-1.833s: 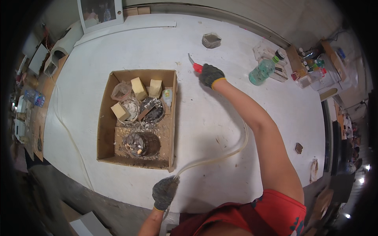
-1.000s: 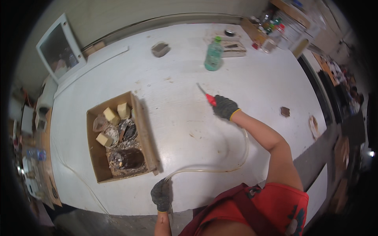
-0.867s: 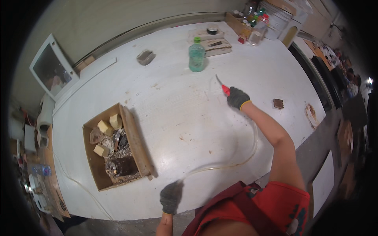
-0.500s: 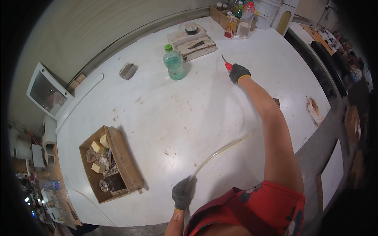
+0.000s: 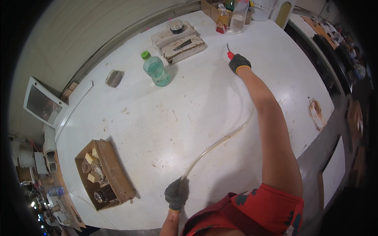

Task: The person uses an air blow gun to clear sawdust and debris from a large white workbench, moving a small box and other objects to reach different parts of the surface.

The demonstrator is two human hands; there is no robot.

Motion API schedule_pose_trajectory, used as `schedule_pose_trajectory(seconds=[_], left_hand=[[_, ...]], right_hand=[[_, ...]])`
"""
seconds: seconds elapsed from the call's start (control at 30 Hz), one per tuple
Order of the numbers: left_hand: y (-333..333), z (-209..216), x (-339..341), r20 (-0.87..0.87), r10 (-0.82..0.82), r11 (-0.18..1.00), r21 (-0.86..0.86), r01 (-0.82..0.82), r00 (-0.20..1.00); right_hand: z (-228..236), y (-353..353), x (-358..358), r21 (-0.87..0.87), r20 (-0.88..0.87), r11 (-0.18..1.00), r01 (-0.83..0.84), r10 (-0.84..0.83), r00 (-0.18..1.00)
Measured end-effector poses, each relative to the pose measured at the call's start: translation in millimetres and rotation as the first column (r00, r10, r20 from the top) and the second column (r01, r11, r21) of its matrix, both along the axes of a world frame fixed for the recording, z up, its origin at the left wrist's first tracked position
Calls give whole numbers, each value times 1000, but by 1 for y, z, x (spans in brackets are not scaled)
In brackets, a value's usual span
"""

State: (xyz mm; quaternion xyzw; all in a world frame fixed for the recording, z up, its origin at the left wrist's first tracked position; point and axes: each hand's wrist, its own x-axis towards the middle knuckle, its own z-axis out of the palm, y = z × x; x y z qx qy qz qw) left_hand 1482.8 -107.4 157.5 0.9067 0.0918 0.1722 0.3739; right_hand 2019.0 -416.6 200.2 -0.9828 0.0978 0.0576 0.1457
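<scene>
My right hand [image 5: 239, 63], in a dark grey work glove, is stretched out over the far right of the white table [image 5: 197, 102]. Its fingers are closed round a red air blow gun [image 5: 230, 55] whose thin, bent metal nozzle points to the far side. A clear hose [image 5: 212, 148] curves between my two hands, partly hidden by my right forearm. Near the front edge, my left hand [image 5: 176, 193], gloved too, is closed on the hose. Left of the blow gun stands a green-tinted plastic bottle [image 5: 156, 70] with a green cap.
A cardboard box [image 5: 120, 169] with yellowish blocks and scraps lies at the left front. Stained blocks [image 5: 185, 49] bear a dark jar [image 5: 175, 26]. A small grey block [image 5: 114, 78] lies left of the bottle. Several bottles [image 5: 222, 21] stand at the back; a stained cloth [image 5: 316, 114] lies right.
My view has shifted and tilted a little. My right hand has moved farther out and away from the green bottle, and the nozzle points more straight ahead. Both hands keep their hold.
</scene>
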Motion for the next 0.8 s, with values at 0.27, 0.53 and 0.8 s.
schedule_pose_trajectory(seconds=[0.27,0.53,0.8], left_hand=[[9,-13,-8,-90,-8,993,-114,-2,996],[2,-9,-6,-25,24,984,-174,-28,999],[3,-1,-4,-163,-2,977,-209,-33,987]], right_hand=[[14,22,-21,6,199,976,-217,211,957],[41,79,17,42,42,993,-111,110,993],[26,56,22,54,77,996,-67,62,995]])
